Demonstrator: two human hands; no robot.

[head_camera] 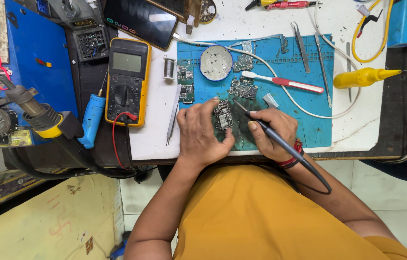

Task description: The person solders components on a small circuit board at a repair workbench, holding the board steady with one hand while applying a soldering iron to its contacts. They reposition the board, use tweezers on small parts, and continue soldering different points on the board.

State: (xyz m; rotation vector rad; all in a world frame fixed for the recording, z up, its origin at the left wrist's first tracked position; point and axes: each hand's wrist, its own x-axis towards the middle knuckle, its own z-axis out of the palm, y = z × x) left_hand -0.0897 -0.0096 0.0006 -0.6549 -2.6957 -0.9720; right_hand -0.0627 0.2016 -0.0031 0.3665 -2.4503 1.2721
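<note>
Soldering is under way on the small circuit board (223, 115) that lies on the blue work mat (309, 130), just at the near edge of the bench. My left hand (201, 135) rests flat beside it, fingers curled loosely, with the thumb and fingertips pressed against the board's left and lower edges to pin it to the mat rather than lift it. My right hand (271, 132) is closed around the soldering iron (280, 142) in a pen grip; its tip points up and left and sits at the board's upper right corner, touching or nearly so, I cannot tell which from here.

As to progress, I judge the job to be in its middle: the board is stripped out and bare, and other boards (243, 87) lie further up the mat, apart from the one in hand, so more work may wait there. I cannot see which joints are finished. The round tin (216, 62) sits near the top of the mat, the red-handled toothbrush (285, 83) lies to the right of the boards, and tweezers (301, 41) lie beyond it. The yellow multimeter (127, 79) rests off the mat to my left, its leads untouched, which suggests testing is not yet done.
</note>
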